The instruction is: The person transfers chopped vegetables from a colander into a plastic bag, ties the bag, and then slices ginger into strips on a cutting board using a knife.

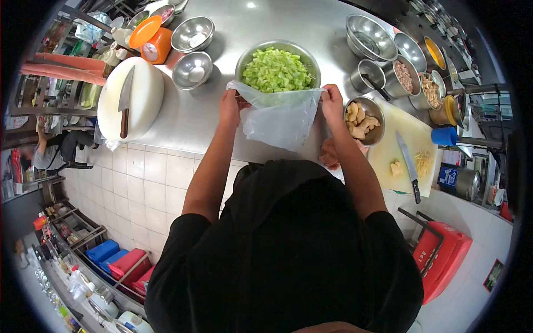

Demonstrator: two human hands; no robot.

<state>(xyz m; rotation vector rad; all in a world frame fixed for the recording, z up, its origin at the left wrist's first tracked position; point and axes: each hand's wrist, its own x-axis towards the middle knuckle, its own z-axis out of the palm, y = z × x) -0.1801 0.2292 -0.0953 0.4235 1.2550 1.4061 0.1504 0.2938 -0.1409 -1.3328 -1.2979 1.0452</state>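
Taking the bag as the clock's centre, the steel table [183, 122] spreads beneath everything; a cutting board [388, 125] lies past three o'clock, and a thick white block [147, 94] sits near nine, both at the sides, which leaves the middle for the colander. The colander [316, 64], heaped with chopped greens [276, 71], stands at twelve, straight ahead and probably within easy reach of both arms. The translucent plastic bag [280, 122] hangs on its near side; whether its top edge touches the rim is hard to tell from above. A bowl [380, 119] of pale knobbly pieces is at three, beside the board. The left hand [230, 106], fingers curled closed, pinches the bag's ten o'clock corner; the right hand [333, 105] grips the two o'clock corner likewise, apparently to keep that edge stretched wide. Smallest, thin pale slices [425, 162] lie beside the board's knife [407, 155].
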